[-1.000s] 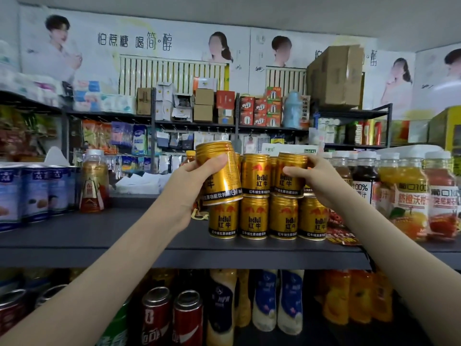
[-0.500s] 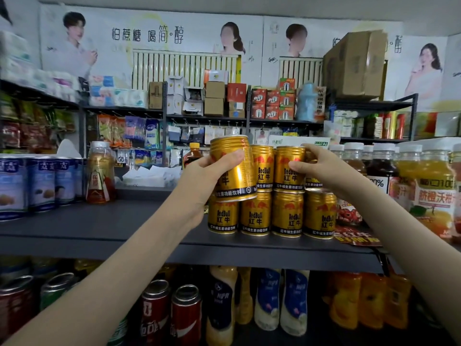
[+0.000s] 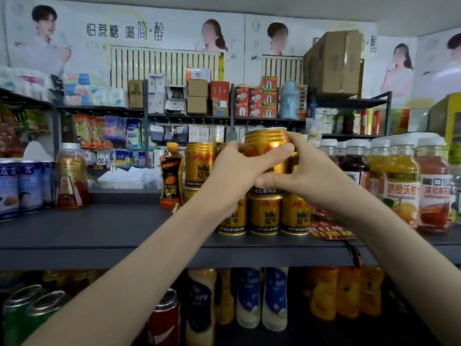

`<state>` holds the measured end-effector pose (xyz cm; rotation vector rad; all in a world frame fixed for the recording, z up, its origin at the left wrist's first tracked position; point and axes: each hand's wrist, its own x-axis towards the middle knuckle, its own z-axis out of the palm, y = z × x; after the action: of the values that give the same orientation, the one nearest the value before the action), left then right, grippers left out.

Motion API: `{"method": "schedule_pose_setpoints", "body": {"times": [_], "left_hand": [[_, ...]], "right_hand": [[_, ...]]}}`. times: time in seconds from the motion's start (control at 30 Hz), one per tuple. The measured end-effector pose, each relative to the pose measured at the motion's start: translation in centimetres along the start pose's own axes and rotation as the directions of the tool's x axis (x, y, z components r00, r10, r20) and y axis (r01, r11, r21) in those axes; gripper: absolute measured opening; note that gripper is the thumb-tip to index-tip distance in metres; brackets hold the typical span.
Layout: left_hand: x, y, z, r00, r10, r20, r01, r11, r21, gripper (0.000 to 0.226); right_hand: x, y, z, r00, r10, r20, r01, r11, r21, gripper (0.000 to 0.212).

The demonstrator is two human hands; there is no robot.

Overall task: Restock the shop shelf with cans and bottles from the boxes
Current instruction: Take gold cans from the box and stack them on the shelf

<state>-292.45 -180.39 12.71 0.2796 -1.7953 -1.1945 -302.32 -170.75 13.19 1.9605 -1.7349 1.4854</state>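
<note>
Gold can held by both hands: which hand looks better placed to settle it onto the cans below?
Probably the left hand: it wraps the gold can high up, clear of the lower cans. The right hand has its thumb low across the front, close to them.

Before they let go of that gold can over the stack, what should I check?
1. Grip: left hand and right hand both wrap the ribbed gold metal can: ok.
2. Can upright: ok.
3. Base seated on the lower row of gold cans: cannot tell, the right hand hides it.
4. Lower row upright on the dark grey shelf: ok.
5. Gap to the neighbouring upper gold can: cannot tell, left hand covers it.
</note>
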Motion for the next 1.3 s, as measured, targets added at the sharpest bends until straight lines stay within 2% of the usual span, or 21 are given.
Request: {"method": "schedule_pose_setpoints", "body": {"times": [0.1,0.17,0.23,0.27,0.33,0.37,0.43,0.57,0.7,0.8,0.97,1.03,1.17,1.23,1.3], "left_hand": [[0.8,0.9,1.1,0.996,0.051,0.073,-0.059,0.991,0.120,0.059],[1.2,1.2,1.5,0.990,0.088,0.114,-0.116,0.955,0.273,0.062],[1.7,0.4,1.1,0.976,0.220,0.000,-0.196,0.869,0.454,0.069],[1.9,-0.3,0.6,0.938,0.328,-0.114,-0.223,0.820,0.527,0.068],[1.9,-1.8,-0.8,0.789,0.523,-0.322,-0.238,0.743,0.626,0.061],[2.1,-2.7,-1.5,0.726,0.575,-0.379,-0.227,0.719,0.657,0.059],[2.5,-4.4,-2.9,0.675,0.610,-0.416,-0.190,0.688,0.701,0.060],[3.1,-6.9,-4.7,0.734,0.544,-0.407,-0.118,0.692,0.712,0.071],[3.3,-8.4,-5.9,0.826,0.404,-0.393,-0.086,0.779,0.621,0.081],[3.4,-9.3,-6.3,0.885,0.337,-0.320,-0.115,0.826,0.551,0.080],[3.5,-10.0,-6.8,0.899,0.337,-0.278,-0.158,0.845,0.512,0.080],[3.4,-10.1,-6.7,0.899,0.344,-0.271,-0.171,0.846,0.505,0.081],[3.3,-10.6,-6.8,0.910,0.335,-0.244,-0.182,0.852,0.490,0.087],[3.2,-10.7,-6.8,0.908,0.345,-0.237,-0.194,0.849,0.492,0.088],[3.1,-10.8,-6.6,0.903,0.363,-0.231,-0.199,0.828,0.525,0.089]], "right_hand": [[0.2,1.5,-2.0,0.996,0.080,-0.030,-0.078,0.995,0.068,0.059],[0.2,2.6,-3.2,0.988,0.139,-0.073,-0.127,0.980,0.151,0.070],[0.4,4.3,-4.2,0.968,0.214,-0.127,-0.181,0.956,0.230,0.084],[0.5,5.2,-4.7,0.955,0.256,-0.148,-0.210,0.940,0.269,0.087],[0.8,6.9,-5.4,0.931,0.325,-0.164,-0.259,0.909,0.326,0.088],[0.9,7.7,-5.5,0.924,0.345,-0.165,-0.274,0.899,0.343,0.086],[1.3,9.1,-5.2,0.916,0.368,-0.161,-0.289,0.882,0.371,0.083],[2.4,11.4,-4.4,0.911,0.378,-0.163,-0.290,0.870,0.398,0.085],[3.3,12.5,-3.9,0.916,0.372,-0.151,-0.281,0.863,0.419,0.082],[3.4,12.8,-3.9,0.922,0.371,-0.109,-0.286,0.844,0.455,0.080],[3.3,12.8,-3.8,0.944,0.328,-0.037,-0.276,0.845,0.458,0.064],[3.4,13.0,-3.7,0.953,0.303,-0.028,-0.266,0.874,0.407,0.063],[2.9,13.5,-3.2,0.953,0.283,-0.109,-0.252,0.938,0.238,0.087],[2.4,13.4,-2.5,0.963,0.216,-0.163,-0.200,0.973,0.112,0.101],[1.9,13.5,-1.4,0.977,0.103,-0.189,-0.121,0.989,-0.088,0.111]]}}
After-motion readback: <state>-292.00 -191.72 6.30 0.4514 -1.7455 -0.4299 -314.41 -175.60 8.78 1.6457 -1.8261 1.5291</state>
